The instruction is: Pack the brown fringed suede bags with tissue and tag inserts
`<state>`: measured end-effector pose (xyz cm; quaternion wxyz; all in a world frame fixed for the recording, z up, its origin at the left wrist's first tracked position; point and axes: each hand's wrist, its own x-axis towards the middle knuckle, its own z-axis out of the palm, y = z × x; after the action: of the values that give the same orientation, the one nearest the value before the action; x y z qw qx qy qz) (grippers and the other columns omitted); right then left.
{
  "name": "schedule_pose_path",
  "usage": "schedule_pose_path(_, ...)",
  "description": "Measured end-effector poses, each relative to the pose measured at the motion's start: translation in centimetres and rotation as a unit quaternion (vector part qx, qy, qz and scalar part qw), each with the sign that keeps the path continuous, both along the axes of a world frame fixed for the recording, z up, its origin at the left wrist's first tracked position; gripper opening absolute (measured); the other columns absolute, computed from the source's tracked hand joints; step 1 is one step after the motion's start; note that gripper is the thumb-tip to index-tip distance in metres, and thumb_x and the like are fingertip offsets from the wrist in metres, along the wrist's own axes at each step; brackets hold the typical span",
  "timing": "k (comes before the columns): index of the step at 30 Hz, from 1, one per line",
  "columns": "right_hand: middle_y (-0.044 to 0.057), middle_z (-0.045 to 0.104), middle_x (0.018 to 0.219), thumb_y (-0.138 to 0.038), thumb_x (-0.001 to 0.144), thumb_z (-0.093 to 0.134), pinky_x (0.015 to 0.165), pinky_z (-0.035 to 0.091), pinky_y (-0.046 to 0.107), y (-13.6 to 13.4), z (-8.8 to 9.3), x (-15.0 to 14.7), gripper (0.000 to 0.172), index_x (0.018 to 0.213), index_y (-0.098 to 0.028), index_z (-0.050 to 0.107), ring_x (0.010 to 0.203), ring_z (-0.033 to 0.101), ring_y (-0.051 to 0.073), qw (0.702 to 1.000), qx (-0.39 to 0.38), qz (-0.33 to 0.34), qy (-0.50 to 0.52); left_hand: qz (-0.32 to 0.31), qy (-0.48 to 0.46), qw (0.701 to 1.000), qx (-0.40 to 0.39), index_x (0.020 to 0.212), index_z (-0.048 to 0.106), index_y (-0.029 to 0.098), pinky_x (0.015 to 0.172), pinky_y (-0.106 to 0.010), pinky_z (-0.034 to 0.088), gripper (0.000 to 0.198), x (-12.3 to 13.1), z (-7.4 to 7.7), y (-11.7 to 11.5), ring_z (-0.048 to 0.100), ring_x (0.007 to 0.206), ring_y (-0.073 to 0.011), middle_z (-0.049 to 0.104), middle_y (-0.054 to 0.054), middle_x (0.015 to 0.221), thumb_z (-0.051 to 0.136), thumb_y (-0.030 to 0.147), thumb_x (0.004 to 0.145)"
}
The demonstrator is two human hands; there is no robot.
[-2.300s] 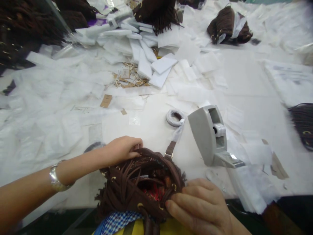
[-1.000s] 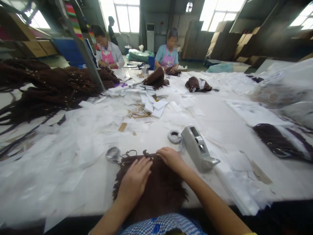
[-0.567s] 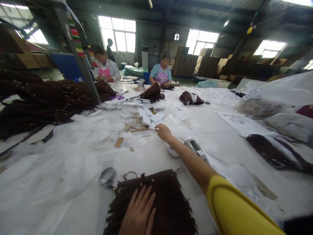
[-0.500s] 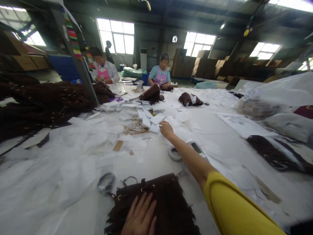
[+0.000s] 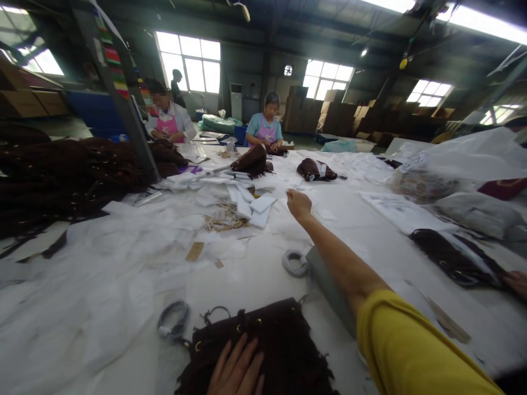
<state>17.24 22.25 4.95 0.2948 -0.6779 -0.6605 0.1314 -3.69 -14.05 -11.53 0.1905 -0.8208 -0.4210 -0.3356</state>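
Observation:
A dark brown fringed bag point(image 5: 284, 345) with brass eyelets lies at the near edge of the table. My left hand point(image 5: 236, 367) rests flat on it, fingers stretched out. A coiled cord wrapped in plastic point(image 5: 174, 322) lies beside the bag's upper left corner. My right arm reaches far across the table, and my right hand point(image 5: 299, 204) is closed, with fingertips pressed together. What it holds, if anything, I cannot make out. Just left of it lie loose white rectangular pads point(image 5: 261, 211). Below the right forearm is a grey roll point(image 5: 295, 263).
A grey object point(image 5: 329, 291) lies partly under my right forearm. Brown bags are heaped point(image 5: 74, 175) at left. Thin white sheets point(image 5: 123, 263) cover the left side. Two co-workers sit across the table. Another person's hand point(image 5: 516, 282) touches a dark bag point(image 5: 448, 258) at right.
My right hand has moved right and slightly farther away, off the white pads. My left hand stays on the bag. Another person's hand has appeared at the right edge.

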Motion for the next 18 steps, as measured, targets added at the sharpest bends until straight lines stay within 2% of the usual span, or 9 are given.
schedule_pose_path(2, 0.011, 0.071, 0.116, -0.034, 0.103, 0.041, 0.086, 0.051, 0.030, -3.4, 0.9, -0.6, 0.031, 0.113, -0.020, 0.067, 0.109, 0.065, 0.021, 0.998, 0.014, 0.042, 0.049, 0.025, -0.044, 0.998, -0.035, 0.116, 0.069, 0.025, 0.104, -0.030, 0.049, 0.030, 0.5, 1.6, -1.0, 0.069, 0.109, -0.0184, 0.073, 0.000, 0.118, 0.059, 0.016, 0.090)
schedule_pose_path(5, 0.006, 0.074, 0.102, -0.041, 0.099, 0.046, 0.068, 0.056, 0.024, -10.7, 0.7, -0.9, 0.032, 0.104, -0.019, 0.069, 0.082, 0.070, 0.015, 0.974, -0.020, 0.134, 0.180, 0.069, -0.146, 0.982, -0.100, 0.124, 0.062, 0.025, 0.091, -0.029, 0.056, 0.032, 0.8, 4.9, -2.0, 0.069, 0.103, -0.0180, 0.073, -0.005, 0.115, 0.056, 0.019, 0.092)
schedule_pose_path(7, 0.007, 0.073, 0.095, -0.044, 0.090, 0.061, 0.061, 0.057, 0.025, -16.3, -0.1, -0.5, 0.030, 0.094, -0.016, 0.070, 0.074, 0.069, 0.015, 0.917, -0.067, 0.194, 0.341, 0.128, -0.239, 0.950, -0.155, 0.125, 0.059, 0.024, 0.081, -0.031, 0.059, 0.031, 0.4, 7.2, -1.8, 0.070, 0.092, -0.0189, 0.070, -0.007, 0.114, 0.053, 0.025, 0.095)
schedule_pose_path(9, 0.006, 0.071, 0.086, -0.044, 0.080, 0.072, 0.057, 0.057, 0.025, -21.5, -0.9, 0.2, 0.029, 0.086, -0.015, 0.070, 0.071, 0.067, 0.016, 0.866, -0.118, 0.203, 0.441, 0.160, -0.281, 0.922, -0.215, 0.131, 0.054, 0.023, 0.070, -0.032, 0.058, 0.039, -0.1, 8.9, -1.0, 0.068, 0.079, -0.0183, 0.068, -0.008, 0.111, 0.056, 0.032, 0.093)
schedule_pose_path(12, 0.003, 0.070, 0.083, -0.041, 0.076, 0.075, 0.055, 0.057, 0.026, -27.5, -2.3, 1.5, 0.027, 0.087, -0.017, 0.069, 0.072, 0.066, 0.017, 0.831, -0.211, 0.176, 0.484, 0.143, -0.245, 0.907, -0.312, 0.142, 0.047, 0.023, 0.071, -0.032, 0.056, 0.058, -0.6, 10.0, 0.9, 0.065, 0.077, -0.0175, 0.066, -0.008, 0.117, 0.064, 0.028, 0.086)
schedule_pose_path(14, 0.003, 0.070, 0.085, -0.038, 0.076, 0.074, 0.056, 0.058, 0.027, -30.3, -3.6, 2.0, 0.025, 0.091, -0.019, 0.068, 0.075, 0.066, 0.019, 0.810, -0.278, 0.167, 0.488, 0.107, -0.212, 0.906, -0.351, 0.142, 0.048, 0.024, 0.075, -0.032, 0.054, 0.061, -0.7, 10.2, 2.1, 0.065, 0.082, -0.0180, 0.066, -0.007, 0.119, 0.066, 0.025, 0.084)
schedule_pose_path(16, 0.002, 0.070, 0.085, -0.033, 0.075, 0.073, 0.056, 0.059, 0.029, -32.0, -5.1, 2.0, 0.022, 0.091, -0.019, 0.067, 0.078, 0.067, 0.020, 0.796, -0.328, 0.165, 0.480, 0.065, -0.183, 0.908, -0.372, 0.127, 0.062, 0.024, 0.078, -0.031, 0.052, 0.043, -0.6, 10.5, 3.2, 0.065, 0.087, -0.0186, 0.068, -0.005, 0.112, 0.066, 0.025, 0.084)
schedule_pose_path(18, 0.001, 0.069, 0.080, -0.028, 0.073, 0.072, 0.054, 0.060, 0.030, -33.0, -6.6, 1.7, 0.019, 0.089, -0.019, 0.065, 0.076, 0.067, 0.021, 0.792, -0.354, 0.159, 0.472, 0.041, -0.158, 0.911, -0.379, 0.102, 0.072, 0.022, 0.076, -0.029, 0.050, 0.020, -0.5, 11.0, 4.1, 0.065, 0.085, -0.0185, 0.069, -0.004, 0.100, 0.066, 0.029, 0.084)
